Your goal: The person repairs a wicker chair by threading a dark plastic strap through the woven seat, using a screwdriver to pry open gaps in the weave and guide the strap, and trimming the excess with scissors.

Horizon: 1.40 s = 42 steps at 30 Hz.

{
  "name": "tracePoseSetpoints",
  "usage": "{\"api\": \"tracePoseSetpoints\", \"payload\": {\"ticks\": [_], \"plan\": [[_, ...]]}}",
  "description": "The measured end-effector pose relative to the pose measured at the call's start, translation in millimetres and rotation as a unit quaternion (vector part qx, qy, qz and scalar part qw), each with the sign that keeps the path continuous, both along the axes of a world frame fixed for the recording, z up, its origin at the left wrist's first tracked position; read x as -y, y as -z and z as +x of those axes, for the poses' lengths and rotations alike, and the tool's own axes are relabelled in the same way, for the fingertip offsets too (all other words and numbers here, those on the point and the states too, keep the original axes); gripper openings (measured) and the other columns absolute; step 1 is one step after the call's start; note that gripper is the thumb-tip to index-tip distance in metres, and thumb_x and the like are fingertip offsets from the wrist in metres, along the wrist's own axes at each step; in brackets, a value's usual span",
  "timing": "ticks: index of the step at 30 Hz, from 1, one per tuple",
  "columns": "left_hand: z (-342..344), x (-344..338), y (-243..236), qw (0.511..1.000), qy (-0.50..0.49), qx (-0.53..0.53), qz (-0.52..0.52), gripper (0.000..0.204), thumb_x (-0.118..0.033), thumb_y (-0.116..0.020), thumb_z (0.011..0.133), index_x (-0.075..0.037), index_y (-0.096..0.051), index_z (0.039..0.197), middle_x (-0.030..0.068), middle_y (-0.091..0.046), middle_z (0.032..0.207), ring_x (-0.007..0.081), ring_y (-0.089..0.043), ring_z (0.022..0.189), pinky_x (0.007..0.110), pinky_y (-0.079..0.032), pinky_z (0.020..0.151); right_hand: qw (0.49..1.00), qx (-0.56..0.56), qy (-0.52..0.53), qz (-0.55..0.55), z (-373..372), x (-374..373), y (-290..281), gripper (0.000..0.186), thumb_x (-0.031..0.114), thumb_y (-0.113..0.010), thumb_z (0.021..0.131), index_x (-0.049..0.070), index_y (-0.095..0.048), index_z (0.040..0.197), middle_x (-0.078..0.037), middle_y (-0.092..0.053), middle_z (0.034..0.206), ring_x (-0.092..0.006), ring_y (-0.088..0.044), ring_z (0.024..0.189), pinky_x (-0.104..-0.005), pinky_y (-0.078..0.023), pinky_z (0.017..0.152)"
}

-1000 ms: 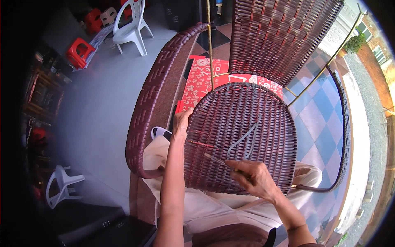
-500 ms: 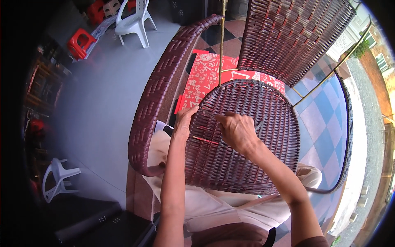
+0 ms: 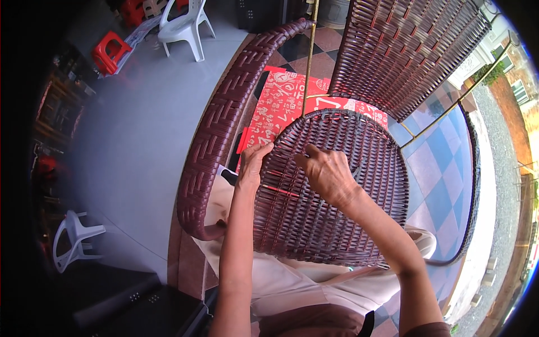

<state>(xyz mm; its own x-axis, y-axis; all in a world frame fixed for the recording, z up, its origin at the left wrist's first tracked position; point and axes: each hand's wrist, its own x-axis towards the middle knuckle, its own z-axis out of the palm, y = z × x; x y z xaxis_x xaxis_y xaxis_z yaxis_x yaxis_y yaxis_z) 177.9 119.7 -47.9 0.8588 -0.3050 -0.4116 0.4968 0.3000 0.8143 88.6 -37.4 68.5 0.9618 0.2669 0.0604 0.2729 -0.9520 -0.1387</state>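
left hand (image 3: 253,167) gripping woven seat (image 3: 337,224) edge | right hand (image 3: 327,173) curled above weave

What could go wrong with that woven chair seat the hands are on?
The left hand holds the edge of the woven seat; if it slips, the seat might shift. The right hand is bunched close over the weave, so its fingers could get scraped. The thin grey strip beside that hand might get snagged.

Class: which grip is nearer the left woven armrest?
Left: the left grip holds the seat's edge, right of the armrest; the right grip is over the seat, farther right.
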Motion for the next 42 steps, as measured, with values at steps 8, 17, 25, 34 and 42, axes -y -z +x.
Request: {"api": "tracePoseSetpoints", "payload": {"ticks": [8,17,25,34,42], "plan": [[2.0,-0.6,5.3,1.000,0.004,0.013,0.011,0.014,-0.016,-0.064,0.077,-0.002,-0.062,0.076,-0.0006,-0.059,0.068,0.0072,-0.053,0.057,0.020,-0.042,0.054,0.997,-0.010,-0.040,-0.068,8.1,-4.2,-4.7,0.009,0.008,-0.052,0.076,0.004,-0.060,0.079,-0.016,-0.056,0.084,-0.0252,-0.062,0.065,-0.0348,-0.050,0.054],[3.3,-0.3,8.3,0.999,0.011,0.047,0.014,0.014,-0.016,-0.064,0.078,-0.004,-0.061,0.072,-0.0034,-0.056,0.064,0.0048,-0.050,0.055,0.019,-0.039,0.050,0.992,0.004,-0.096,-0.077,24.1,-2.3,-5.0,0.011,0.013,-0.049,0.078,0.007,-0.056,0.072,-0.010,-0.060,0.069,-0.0222,-0.061,0.063,-0.0339,-0.048,0.055],[10.2,-9.9,21.9,0.993,0.033,0.089,0.062,0.016,-0.017,-0.063,0.079,-0.003,-0.061,0.072,-0.0027,-0.055,0.063,0.0053,-0.051,0.055,0.019,-0.039,0.051,0.981,-0.075,-0.102,-0.148,39.7,-22.4,-32.2,0.014,0.014,-0.052,0.078,0.007,-0.064,0.083,-0.008,-0.065,0.081,-0.0214,-0.064,0.078,-0.0319,-0.050,0.063],[4.2,-4.5,8.0,0.996,0.004,0.067,0.059,0.017,-0.018,-0.063,0.079,-0.003,-0.061,0.072,-0.0011,-0.057,0.064,0.0065,-0.051,0.055,0.020,-0.040,0.051,0.988,-0.102,-0.037,-0.113,12.8,-6.7,-45.4,0.015,0.014,-0.053,0.080,0.009,-0.062,0.070,-0.008,-0.063,0.072,-0.0219,-0.063,0.069,-0.0342,-0.048,0.056],[6.9,-1.2,11.2,0.999,0.028,0.033,-0.008,0.015,-0.018,-0.059,0.081,-0.004,-0.062,0.077,0.0012,-0.060,0.071,0.0087,-0.055,0.061,0.021,-0.043,0.057,0.701,-0.202,0.214,0.650,-97.8,64.8,-31.1,0.026,0.012,-0.054,0.086,0.001,-0.060,0.108,0.001,-0.054,0.061,-0.0032,-0.040,0.045,-0.0176,-0.029,0.038]]}}
